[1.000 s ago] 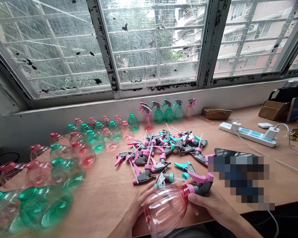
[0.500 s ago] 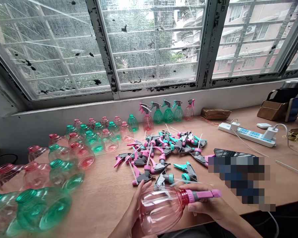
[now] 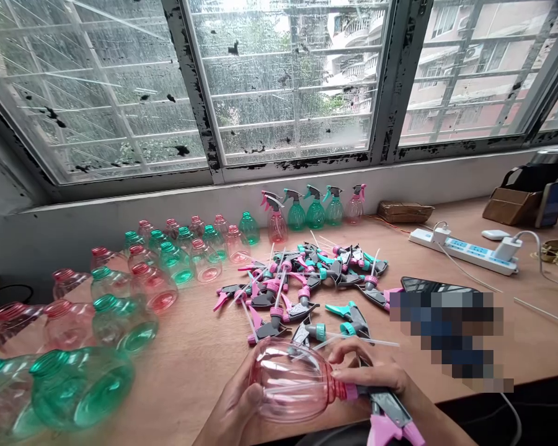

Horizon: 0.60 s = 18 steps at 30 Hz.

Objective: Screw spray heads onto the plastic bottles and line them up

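Big grimy windows (image 3: 288, 87) fill one side of the room, and right under them there's a long wooden table (image 3: 190, 365). A whole crowd of open-necked bottles (image 3: 84, 390), green and pink, takes up the left, and a messy pile of sprayers (image 3: 302, 279) sits mid-table. The pink bottle (image 3: 292, 381) is up near the front edge, tipped sideways, neck pointing right. Left hand's (image 3: 239, 399) wrapped round its base end, thumb on the side. Right hand's (image 3: 376, 375) clamped on the pink-and-grey spray head (image 3: 390, 406) at the bottle's mouth, trigger hanging down. Skinny pale tube (image 3: 297, 388) runs inside the bottle.
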### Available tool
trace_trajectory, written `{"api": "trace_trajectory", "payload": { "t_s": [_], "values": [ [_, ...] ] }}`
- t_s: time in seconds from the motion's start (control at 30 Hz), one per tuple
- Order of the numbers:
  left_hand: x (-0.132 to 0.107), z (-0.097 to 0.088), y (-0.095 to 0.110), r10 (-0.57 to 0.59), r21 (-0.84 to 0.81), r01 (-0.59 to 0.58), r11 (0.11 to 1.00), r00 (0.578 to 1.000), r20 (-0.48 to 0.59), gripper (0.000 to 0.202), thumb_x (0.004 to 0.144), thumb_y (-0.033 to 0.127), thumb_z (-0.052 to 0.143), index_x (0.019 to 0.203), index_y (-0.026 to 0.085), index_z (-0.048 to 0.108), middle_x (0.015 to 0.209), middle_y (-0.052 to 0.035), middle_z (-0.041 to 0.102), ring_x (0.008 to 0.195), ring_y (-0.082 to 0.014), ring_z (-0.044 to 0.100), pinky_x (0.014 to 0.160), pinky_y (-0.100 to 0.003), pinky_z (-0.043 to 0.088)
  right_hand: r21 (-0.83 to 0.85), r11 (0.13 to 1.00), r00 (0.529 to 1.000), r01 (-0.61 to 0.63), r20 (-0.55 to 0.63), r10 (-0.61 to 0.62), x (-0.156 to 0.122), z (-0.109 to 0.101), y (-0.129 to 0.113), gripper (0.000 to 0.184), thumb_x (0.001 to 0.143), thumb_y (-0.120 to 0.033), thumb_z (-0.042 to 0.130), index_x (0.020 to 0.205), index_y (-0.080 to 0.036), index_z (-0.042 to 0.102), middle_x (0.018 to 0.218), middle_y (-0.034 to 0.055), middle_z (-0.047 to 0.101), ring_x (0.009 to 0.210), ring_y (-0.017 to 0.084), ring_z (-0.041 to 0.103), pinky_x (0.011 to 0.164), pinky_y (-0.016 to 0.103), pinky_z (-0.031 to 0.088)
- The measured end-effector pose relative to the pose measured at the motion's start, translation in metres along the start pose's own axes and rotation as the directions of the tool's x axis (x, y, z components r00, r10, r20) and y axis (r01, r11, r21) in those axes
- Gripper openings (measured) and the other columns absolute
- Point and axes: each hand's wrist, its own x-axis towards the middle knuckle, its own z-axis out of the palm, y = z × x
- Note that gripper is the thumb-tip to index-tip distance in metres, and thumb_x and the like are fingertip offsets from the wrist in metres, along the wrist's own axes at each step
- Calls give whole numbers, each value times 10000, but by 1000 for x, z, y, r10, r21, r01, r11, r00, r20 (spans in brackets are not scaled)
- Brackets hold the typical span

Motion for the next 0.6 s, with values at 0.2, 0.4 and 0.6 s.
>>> {"api": "trace_trajectory", "payload": {
  "t_s": [0.2,0.4,0.6],
  "values": [
    [-1,8,-3,102,-132,-75,988,973,206,920,838,480,787,1592,395,268,1604,-112,443,1400,-393,514,1137,-516,444,229,958,985,-173,14,175,-6,-5,-12,428,767,-461,867,1175,-343,812,1096,96,751,1095,368,669,983,468,517],
    [-2,18,-15,302,-69,-294,953,929,215,616,910,375,732,1427,452,407,1665,-74,270,1523,-378,338,1131,-559,438,276,855,890,-439,0,457,-14,-6,-10,503,681,-514,910,1094,-242,818,1049,91,803,1054,359,689,1005,496,519],
    [1,8,-22,319,128,-341,931,933,166,455,993,486,555,1437,426,472,1593,-98,452,1420,-393,508,1125,-637,441,416,771,857,-482,38,514,-11,1,-25,515,692,-544,895,1003,-199,673,657,0,744,586,202,712,590,295,572]
  ]
}}
